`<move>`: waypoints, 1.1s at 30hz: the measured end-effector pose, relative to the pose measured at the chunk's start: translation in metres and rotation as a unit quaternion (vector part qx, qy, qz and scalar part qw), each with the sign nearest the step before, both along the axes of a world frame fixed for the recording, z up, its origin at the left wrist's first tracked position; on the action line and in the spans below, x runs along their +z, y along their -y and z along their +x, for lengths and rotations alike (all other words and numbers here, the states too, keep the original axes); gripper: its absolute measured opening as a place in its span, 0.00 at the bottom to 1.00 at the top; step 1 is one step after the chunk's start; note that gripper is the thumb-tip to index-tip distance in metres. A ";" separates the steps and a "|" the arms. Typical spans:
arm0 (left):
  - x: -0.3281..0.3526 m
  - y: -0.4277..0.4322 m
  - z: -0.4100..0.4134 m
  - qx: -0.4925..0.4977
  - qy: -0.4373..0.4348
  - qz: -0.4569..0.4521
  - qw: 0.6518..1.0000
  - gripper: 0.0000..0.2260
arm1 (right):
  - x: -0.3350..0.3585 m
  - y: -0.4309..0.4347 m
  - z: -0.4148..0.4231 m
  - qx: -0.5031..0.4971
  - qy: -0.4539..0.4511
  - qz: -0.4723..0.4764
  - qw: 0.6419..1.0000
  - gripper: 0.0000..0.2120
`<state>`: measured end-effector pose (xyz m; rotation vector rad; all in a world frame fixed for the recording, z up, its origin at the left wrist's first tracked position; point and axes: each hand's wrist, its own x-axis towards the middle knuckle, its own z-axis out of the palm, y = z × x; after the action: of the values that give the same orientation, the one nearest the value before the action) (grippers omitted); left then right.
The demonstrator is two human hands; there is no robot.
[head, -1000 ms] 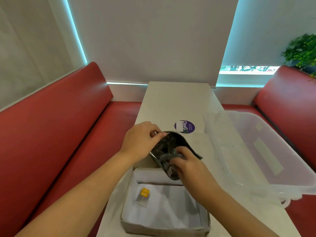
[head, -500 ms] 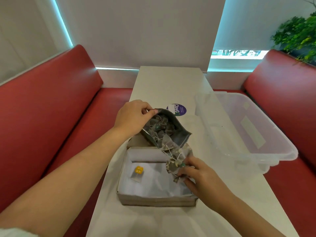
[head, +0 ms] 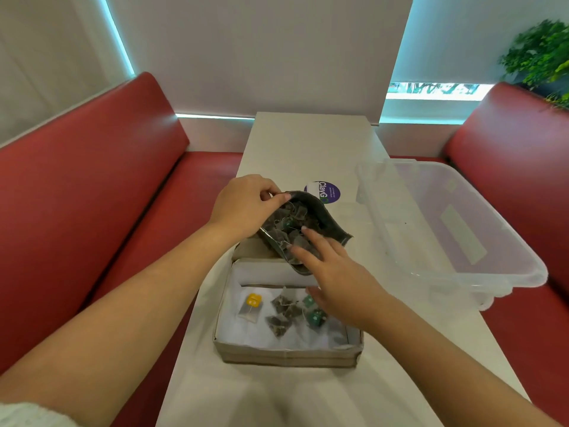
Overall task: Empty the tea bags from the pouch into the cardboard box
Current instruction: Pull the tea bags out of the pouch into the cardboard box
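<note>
Cardboard box (head: 288, 354): sits open-topped at the near end of the white table (head: 308, 143), lined with white paper (head: 277, 337).
Tea bags in the box: lie loose on the lining; one flat bag with a yellow tag (head: 250, 308) at the left, several dark pyramid bags (head: 284, 312) in the middle, green tags (head: 315, 317) to their right.
Right hand (head: 335, 272): hovers over the far right corner of the box, fingers straight and spread apart, fingertips (head: 304, 231) reaching into the mouth of the pouch among the bags there; grips nothing that shows.
Pouch (head: 323, 217): dark, held tilted above the far wall of the box, mouth gaping toward the near side, lower lip just over the box's far edge.
Tea bags in the pouch (head: 286, 224): a heap of dark bags with strings, visible through the open mouth.
Left hand (head: 243, 208): clamped on the pouch's upper left rim, thumb and fingers pinched together on it.
Sticker (head: 323, 191): round, purple, flat on the table just beyond the pouch.
Plastic tub (head: 462, 241): clear, tilted, overhanging the table's right edge.
Benches (head: 92, 211): red, on both sides of the table.
Plant (head: 538, 53): green, far right corner.
</note>
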<state>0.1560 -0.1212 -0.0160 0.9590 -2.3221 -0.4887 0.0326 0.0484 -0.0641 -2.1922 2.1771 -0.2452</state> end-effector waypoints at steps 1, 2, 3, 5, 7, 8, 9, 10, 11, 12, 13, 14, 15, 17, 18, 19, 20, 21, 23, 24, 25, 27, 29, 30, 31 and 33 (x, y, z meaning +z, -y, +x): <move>0.000 0.000 0.000 0.000 0.001 0.001 1.000 0.11 | 0.001 0.007 0.000 0.002 -0.013 0.033 0.999 0.29; 0.000 -0.001 0.000 0.000 0.001 0.002 1.000 0.11 | 0.003 0.014 -0.001 0.001 -0.013 0.054 0.998 0.27; -0.001 -0.001 0.000 0.000 0.001 0.002 1.000 0.10 | 0.004 0.019 -0.001 -0.001 -0.001 0.063 0.998 0.23; -0.002 -0.001 0.000 -0.001 0.003 0.002 1.000 0.10 | 0.009 0.025 -0.003 -0.006 0.033 0.075 0.997 0.15; -0.002 -0.001 0.000 -0.002 0.002 0.003 1.000 0.10 | 0.012 0.024 -0.007 -0.006 0.068 0.076 0.995 0.10; -0.003 -0.001 -0.001 -0.002 0.002 0.004 1.000 0.10 | 0.012 0.022 -0.010 -0.005 0.090 0.064 0.994 0.09; -0.002 -0.001 -0.001 -0.002 0.001 0.005 1.000 0.10 | 0.012 0.019 -0.012 -0.003 0.113 0.050 0.992 0.10; -0.002 -0.001 -0.002 -0.003 -0.001 0.007 1.000 0.10 | 0.012 0.016 -0.012 0.003 0.133 0.037 0.990 0.12; -0.002 -0.002 -0.003 -0.003 -0.002 0.010 1.000 0.10 | 0.012 0.015 -0.012 0.013 0.143 0.026 0.989 0.14; -0.001 -0.002 -0.003 -0.004 -0.002 0.011 1.000 0.10 | 0.013 0.016 -0.012 0.021 0.143 0.015 0.989 0.16; -0.001 -0.003 -0.004 -0.006 -0.003 0.012 1.000 0.10 | 0.015 0.019 -0.011 0.023 0.137 0.001 0.990 0.17; -0.001 -0.004 -0.005 -0.008 -0.003 0.013 1.000 0.10 | 0.018 0.024 -0.009 0.020 0.127 -0.016 0.992 0.17; -0.001 -0.006 -0.006 -0.010 -0.003 0.014 1.000 0.10 | 0.022 0.030 -0.008 0.017 0.103 -0.026 0.994 0.17; -0.001 -0.007 -0.007 -0.012 -0.005 0.017 1.000 0.10 | 0.024 0.045 -0.005 0.019 0.010 0.003 1.000 0.20; -0.001 -0.008 -0.007 -0.013 -0.006 0.018 1.000 0.09 | 0.022 0.054 -0.003 0.019 -0.043 0.046 0.998 0.22; -0.001 -0.008 -0.007 -0.012 -0.006 0.018 1.000 0.09 | 0.020 0.061 -0.002 0.017 -0.084 0.104 0.991 0.23; -0.001 -0.008 -0.007 -0.012 -0.006 0.019 1.000 0.09 | 0.018 0.067 0.000 0.010 -0.107 0.165 0.980 0.23; -0.001 -0.008 -0.007 -0.011 -0.006 0.020 1.000 0.09 | 0.016 0.071 0.000 -0.001 -0.110 0.209 0.972 0.21; -0.001 -0.008 -0.006 -0.012 -0.004 0.019 1.000 0.09 | 0.014 0.072 -0.003 -0.008 -0.056 0.200 0.978 0.14; -0.001 -0.008 -0.005 -0.012 -0.004 0.016 1.000 0.09 | 0.014 0.069 -0.006 -0.004 -0.027 0.162 0.986 0.12; -0.002 -0.008 -0.005 -0.011 -0.005 0.012 1.000 0.09 | 0.014 0.063 -0.009 0.003 -0.004 0.119 0.993 0.11; -0.003 -0.006 -0.004 -0.010 -0.005 0.001 1.000 0.09 | 0.016 0.044 -0.014 0.009 0.048 0.021 0.999 0.11; -0.003 -0.004 -0.002 -0.009 -0.008 -0.008 1.000 0.08 | 0.020 0.018 -0.013 0.009 0.129 -0.096 0.987 0.09; -0.003 -0.003 -0.002 -0.009 -0.013 -0.011 1.000 0.07 | 0.021 0.004 -0.012 0.015 0.177 -0.124 0.976 0.07; -0.003 -0.002 -0.001 -0.009 -0.019 -0.014 1.000 0.06 | 0.019 -0.008 -0.014 0.023 0.218 -0.123 0.968 0.06; -0.002 -0.002 -0.002 -0.009 -0.026 -0.024 0.999 0.05 | 0.006 -0.027 -0.017 0.021 0.256 -0.079 0.963 0.06</move>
<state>0.1545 -0.1190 -0.0176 0.8943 -2.2868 -0.4585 0.0154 0.0751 -0.0581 -1.9511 1.8710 -0.8974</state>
